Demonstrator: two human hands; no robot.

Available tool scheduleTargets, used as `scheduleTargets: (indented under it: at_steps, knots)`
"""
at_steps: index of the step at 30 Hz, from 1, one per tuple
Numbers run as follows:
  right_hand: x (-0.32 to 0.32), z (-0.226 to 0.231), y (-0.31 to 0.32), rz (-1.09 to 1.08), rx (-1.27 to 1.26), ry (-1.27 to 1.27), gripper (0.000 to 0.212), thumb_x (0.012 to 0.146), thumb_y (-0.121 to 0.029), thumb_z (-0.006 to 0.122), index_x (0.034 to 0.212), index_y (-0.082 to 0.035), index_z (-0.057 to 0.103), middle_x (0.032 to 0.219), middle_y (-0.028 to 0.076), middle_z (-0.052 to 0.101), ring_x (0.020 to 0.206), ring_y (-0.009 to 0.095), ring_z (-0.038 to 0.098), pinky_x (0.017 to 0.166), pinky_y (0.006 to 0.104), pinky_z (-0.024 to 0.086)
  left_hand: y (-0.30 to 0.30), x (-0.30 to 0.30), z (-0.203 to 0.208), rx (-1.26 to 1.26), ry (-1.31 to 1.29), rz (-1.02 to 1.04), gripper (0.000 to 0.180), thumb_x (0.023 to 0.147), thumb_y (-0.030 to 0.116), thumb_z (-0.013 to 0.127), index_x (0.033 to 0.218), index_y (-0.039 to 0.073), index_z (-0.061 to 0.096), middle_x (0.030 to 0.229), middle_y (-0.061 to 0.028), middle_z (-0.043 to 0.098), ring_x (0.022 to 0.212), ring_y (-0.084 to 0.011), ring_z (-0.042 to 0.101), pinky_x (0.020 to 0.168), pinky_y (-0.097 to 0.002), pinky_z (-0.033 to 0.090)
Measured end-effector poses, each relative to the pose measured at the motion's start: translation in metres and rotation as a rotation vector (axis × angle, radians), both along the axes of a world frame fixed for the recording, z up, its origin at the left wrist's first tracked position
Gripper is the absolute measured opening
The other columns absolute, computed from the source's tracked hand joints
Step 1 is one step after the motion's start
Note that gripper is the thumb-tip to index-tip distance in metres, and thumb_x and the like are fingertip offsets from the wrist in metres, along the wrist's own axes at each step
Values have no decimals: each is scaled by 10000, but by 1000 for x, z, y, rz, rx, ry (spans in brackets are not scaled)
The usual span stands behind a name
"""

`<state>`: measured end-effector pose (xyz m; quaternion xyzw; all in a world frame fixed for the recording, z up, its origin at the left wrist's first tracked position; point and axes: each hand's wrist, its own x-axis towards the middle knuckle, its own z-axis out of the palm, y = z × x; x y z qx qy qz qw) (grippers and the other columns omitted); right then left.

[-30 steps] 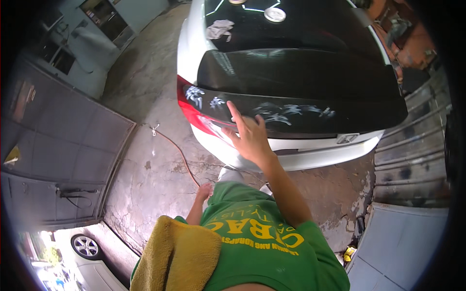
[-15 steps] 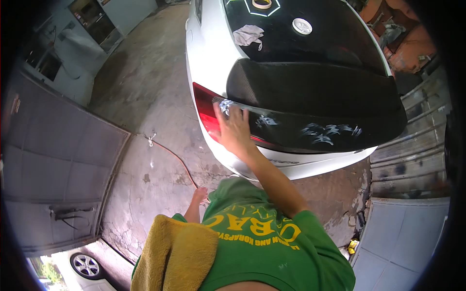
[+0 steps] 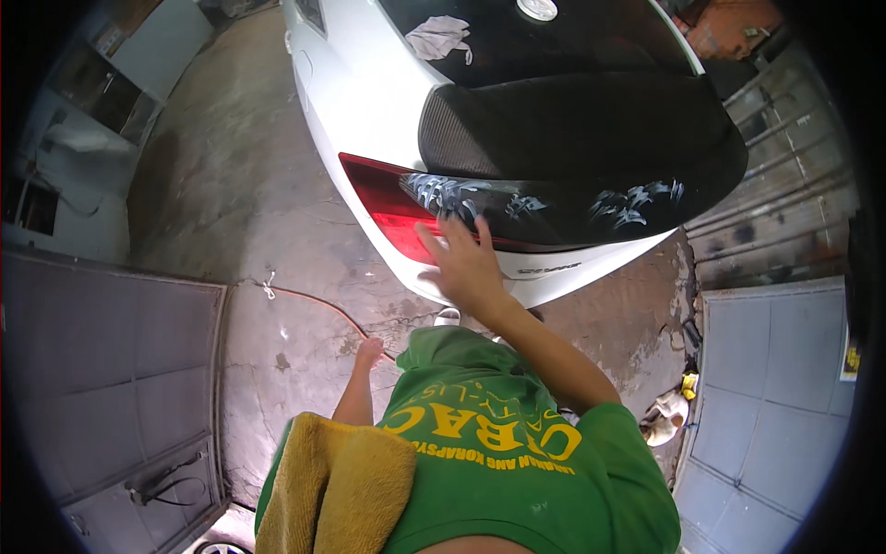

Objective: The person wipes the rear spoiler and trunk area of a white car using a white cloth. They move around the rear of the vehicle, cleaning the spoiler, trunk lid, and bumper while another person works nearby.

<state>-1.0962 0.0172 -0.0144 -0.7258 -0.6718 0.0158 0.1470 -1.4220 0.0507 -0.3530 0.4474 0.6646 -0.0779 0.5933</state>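
Note:
My right hand (image 3: 468,270) is over the rear of a white car (image 3: 365,102), fingers spread, nothing held in it. Its fingertips are near the lower edge of the dark trunk lid (image 3: 572,217), beside the red tail light (image 3: 401,226); I cannot tell whether they touch. Streaky white smears (image 3: 443,192) mark the lid's left corner, with more patches toward the right. Above them rises a black carbon-weave spoiler (image 3: 572,125). Low at my left side, my left hand (image 3: 370,352) looks closed; what it holds, if anything, is hidden.
An orange hose or cord (image 3: 318,301) crosses the concrete floor past my left hand. A grey cloth (image 3: 438,39) and a white round lid (image 3: 536,9) lie on the rear window. A yellow-brown towel (image 3: 337,489) hangs over my shoulder. Metal gates (image 3: 138,342) flank me.
My right hand has moved down from the lid's left corner toward its lower edge. White smears there now cover a wider area. The view has shifted, so the car sits higher.

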Motion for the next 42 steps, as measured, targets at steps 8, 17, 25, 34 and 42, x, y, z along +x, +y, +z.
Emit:
scheduleTargets:
  at_steps: [8, 17, 25, 34, 42]
  knots:
    - [-12, -11, 5, 72, -15, 154, 817, 823, -423, 708, 1505, -161, 342, 1471, 197, 406, 1393, 327, 372, 1124, 613, 184, -8, 34, -14, -34, -91, -141, 373, 912, 288, 628, 1213, 70, 605, 889, -73, 678, 661, -179, 622, 541, -342, 500]
    - [-15, 9, 26, 122, -234, 262, 795, 839, -449, 677, 1504, -169, 344, 1271, 109, 582, 1228, 270, 511, 1127, 603, 187, 24, 68, 7, 6, -174, -186, 422, 946, 353, 595, 1243, 53, 578, 917, -82, 667, 681, -187, 609, 542, -351, 502]
    - [148, 54, -120, -191, 142, -40, 671, 866, -352, 666, 1461, -176, 410, 1327, 63, 560, 1270, 225, 498, 1080, 579, 269, 13, 74, 6, -19, -65, -279, 432, 946, 406, 593, 1251, 99, 583, 970, -77, 695, 740, -161, 630, 529, -334, 473]
    - [285, 76, -187, -295, 170, 130, 511, 954, -352, 582, 1431, -219, 458, 938, 63, 691, 951, 229, 648, 1026, 508, 367, -81, 321, 472, -15, -1442, -1304, 160, 890, 157, 695, 918, 0, 693, 943, -114, 687, 851, -223, 658, 786, -342, 493]
    - [362, 69, -231, -394, 415, 501, 527, 975, -375, 573, 1451, -200, 431, 1116, 142, 684, 1007, 318, 668, 872, 373, 501, -201, 392, 519, -237, -2035, -1211, 235, 930, 208, 663, 769, 36, 658, 793, -124, 621, 652, -290, 573, 566, -395, 460]
